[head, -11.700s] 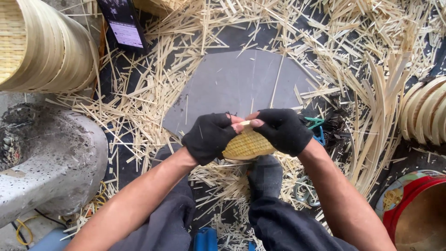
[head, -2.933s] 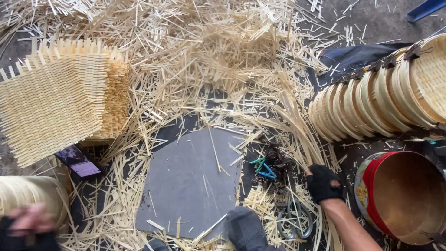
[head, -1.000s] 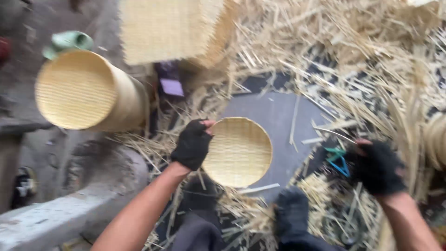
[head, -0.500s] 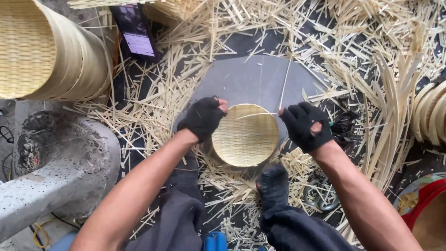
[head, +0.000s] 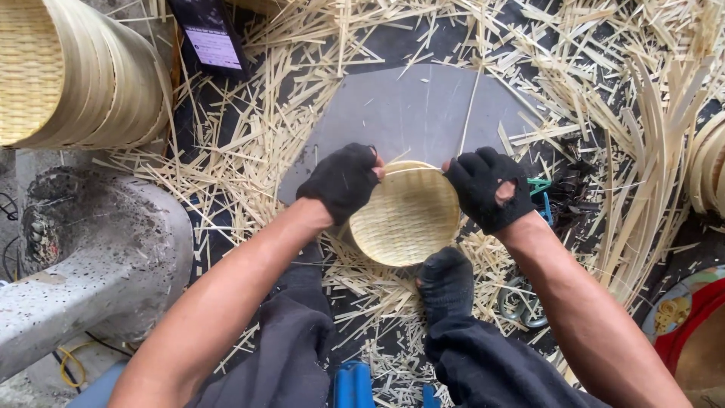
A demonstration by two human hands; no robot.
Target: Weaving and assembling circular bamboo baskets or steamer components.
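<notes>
**Woven bamboo disc held at its rim by two gloved hands**

Bamboo, pale and finely woven, makes up the small round disc (head: pixel 405 215) at the middle of the view. It lies over the near edge of a grey flat board (head: pixel 411 113) on the ground, its lower rim reaching past the board onto the litter of strips.

The left hand (head: pixel 341 180), in a black fingerless glove, is closed on the disc's upper left rim, bare fingertips pressed to the edge. The right hand (head: pixel 487 189), in a like glove with a hole worn on its back, is closed on the upper right rim. A thin bamboo strip (head: pixel 466 117) rises from between the right fingers and slants up across the board.

A foot in a black sock (head: pixel 447 283) sits just below the disc, touching or nearly touching its lower rim; dark trouser legs fill the bottom of the view.

Just beside the right hand lies a teal-handled tool (head: pixel 541 198), half hidden. Loose bamboo strips and shavings (head: pixel 226 166) cover the ground all around the board. A stack of round woven baskets (head: pixel 72 72) lies on its side at the upper left, with a dark phone (head: pixel 210 38) beside it. A rough grey concrete block (head: pixel 91 249) stands at the left, and a red-rimmed basin (head: pixel 691 332) shows at the lower right corner.
</notes>
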